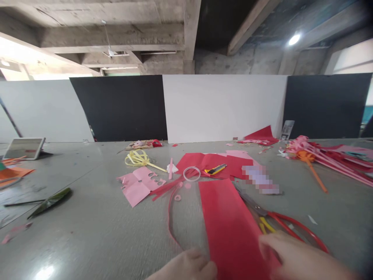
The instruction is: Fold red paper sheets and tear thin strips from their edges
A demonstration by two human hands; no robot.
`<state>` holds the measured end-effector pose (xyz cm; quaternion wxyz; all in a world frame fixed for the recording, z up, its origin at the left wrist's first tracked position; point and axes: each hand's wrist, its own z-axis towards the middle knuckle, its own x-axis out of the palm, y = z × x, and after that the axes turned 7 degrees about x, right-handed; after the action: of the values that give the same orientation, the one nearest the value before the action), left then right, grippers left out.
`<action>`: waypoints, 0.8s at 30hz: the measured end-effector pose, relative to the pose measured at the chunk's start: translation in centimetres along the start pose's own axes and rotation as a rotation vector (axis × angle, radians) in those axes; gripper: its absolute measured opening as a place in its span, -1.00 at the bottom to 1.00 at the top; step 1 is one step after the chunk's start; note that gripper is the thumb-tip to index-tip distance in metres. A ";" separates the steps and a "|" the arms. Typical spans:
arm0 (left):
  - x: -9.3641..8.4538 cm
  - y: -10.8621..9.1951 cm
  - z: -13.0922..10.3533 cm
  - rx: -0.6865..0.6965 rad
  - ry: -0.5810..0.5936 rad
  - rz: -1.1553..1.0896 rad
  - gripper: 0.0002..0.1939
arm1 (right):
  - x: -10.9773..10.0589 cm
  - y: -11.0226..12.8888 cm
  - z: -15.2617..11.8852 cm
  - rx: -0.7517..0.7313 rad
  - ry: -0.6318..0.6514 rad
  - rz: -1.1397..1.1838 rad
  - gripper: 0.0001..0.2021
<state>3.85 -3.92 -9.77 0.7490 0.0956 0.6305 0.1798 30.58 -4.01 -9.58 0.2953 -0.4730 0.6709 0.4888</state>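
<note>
A long sheet of red paper (230, 221) lies on the grey table in front of me and runs down past the bottom of the view. My left hand (189, 266) is closed at its lower left edge, fingertips against the paper. On the right edge, my right hand (294, 254) is curled round the paper, smeared by motion. A thin red strip (169, 217) curves down to my left hand; its lower end is hidden. Large scissors with red handles (294, 225) lie beside my right hand, with a yellow-handled tool (265, 225) partly under them.
Beyond the sheet lie a yellow utility knife (215, 170), a clear tape ring (192, 174), more red paper (192, 160) and cut pink paper (141, 184). Yellow ribbon (138, 158) sits behind. A green leaf shape (51, 202) is at left, pink streamers (320, 153) at right. White and black panels (224, 109) stand behind.
</note>
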 end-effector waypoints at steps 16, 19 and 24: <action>-13.7 13.6 -0.8 -0.772 -0.933 -0.747 -0.88 | -1.1 1.5 -1.4 0.000 0.029 0.006 -0.80; -15.0 16.8 -0.7 -0.698 -1.144 -0.775 -0.85 | -1.4 1.6 -1.3 -0.038 0.034 0.024 -0.79; -12.5 19.6 -2.5 -0.772 -1.315 -0.725 -0.88 | -1.2 1.4 -1.1 -0.046 0.010 0.016 -0.79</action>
<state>-3.28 8.95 8.41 0.9549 -0.2903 -0.0478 0.0390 29.84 -4.56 -7.61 0.2771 -0.4767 0.6648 0.5040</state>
